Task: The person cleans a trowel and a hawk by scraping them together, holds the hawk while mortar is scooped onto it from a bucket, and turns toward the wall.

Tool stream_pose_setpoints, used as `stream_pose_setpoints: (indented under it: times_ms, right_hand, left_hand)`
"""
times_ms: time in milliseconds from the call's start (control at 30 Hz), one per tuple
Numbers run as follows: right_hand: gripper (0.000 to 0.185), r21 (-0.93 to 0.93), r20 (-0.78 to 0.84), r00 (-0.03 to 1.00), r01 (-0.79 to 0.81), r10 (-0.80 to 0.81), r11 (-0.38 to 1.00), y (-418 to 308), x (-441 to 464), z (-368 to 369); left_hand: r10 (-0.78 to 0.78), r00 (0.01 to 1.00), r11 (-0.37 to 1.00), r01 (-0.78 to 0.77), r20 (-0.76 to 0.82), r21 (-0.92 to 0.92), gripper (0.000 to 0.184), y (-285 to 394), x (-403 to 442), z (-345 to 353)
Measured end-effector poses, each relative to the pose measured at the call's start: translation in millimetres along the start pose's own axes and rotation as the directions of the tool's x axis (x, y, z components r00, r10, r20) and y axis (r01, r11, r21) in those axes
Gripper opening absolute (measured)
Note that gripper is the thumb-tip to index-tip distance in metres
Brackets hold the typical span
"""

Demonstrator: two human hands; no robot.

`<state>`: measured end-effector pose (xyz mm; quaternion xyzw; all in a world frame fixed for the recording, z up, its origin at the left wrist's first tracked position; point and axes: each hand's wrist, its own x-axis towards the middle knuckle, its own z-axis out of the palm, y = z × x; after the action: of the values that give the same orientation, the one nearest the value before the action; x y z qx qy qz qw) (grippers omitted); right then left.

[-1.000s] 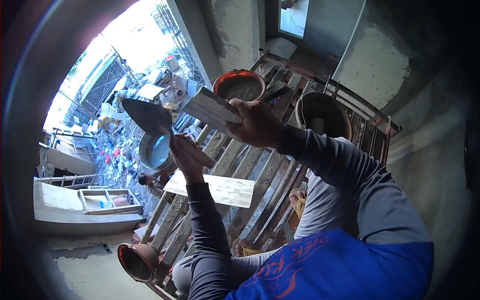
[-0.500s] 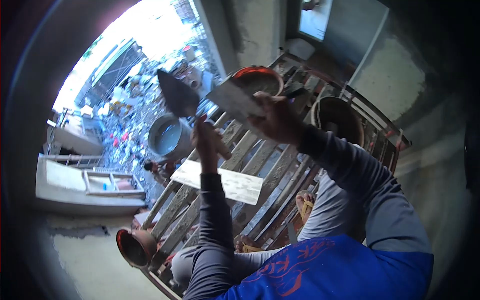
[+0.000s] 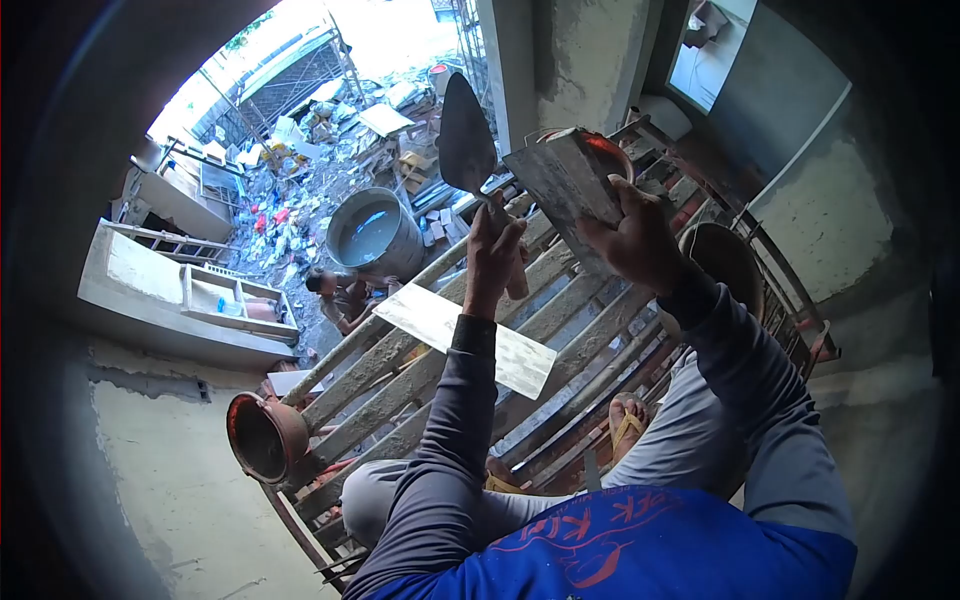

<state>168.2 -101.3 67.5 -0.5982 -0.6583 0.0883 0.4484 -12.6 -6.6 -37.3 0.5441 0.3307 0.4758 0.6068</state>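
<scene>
My left hand is closed around the handle of a pointed brick trowel, its grey blade held up and away from me. My right hand grips a flat rectangular plastering float, tilted, with its handle mostly hidden by my fingers. The two tools are close together but apart. A pale rectangular board lies across the scaffold slats under my left forearm. Behind the float stands a bucket with an orange rim, partly covered by it.
I sit on a slatted scaffold platform. One bucket hangs at its left end; another stands right of my right hand. Below are a large drum of liquid, scattered rubble and a person. Plastered walls rise alongside.
My view has turned, and both hands with their tools sit farther right in it. The trowel blade has swung more upright. Both hands keep their grip.
</scene>
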Motion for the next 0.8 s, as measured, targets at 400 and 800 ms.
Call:
stream_pose_setpoints:
  times_ms: [400, 800]
  right_hand:
    - [0.047, 0.01, 0.093, 0.995, -0.031, 0.03, 0.999, 3.8, 1.8, 9.2]
    - [0.065, -0.027, 0.152, 0.981, -0.118, 0.121, 0.993, 3.6, 1.3, 3.9]
  left_hand:
    - [-0.043, 0.995, 0.979, 0.024, -0.089, -0.2, 0.046, -11.2, 3.9, -14.6]
    - [-0.071, 0.993, 0.967, 0.046, -0.091, -0.25, 0.048, -9.8, 7.3, -14.9]
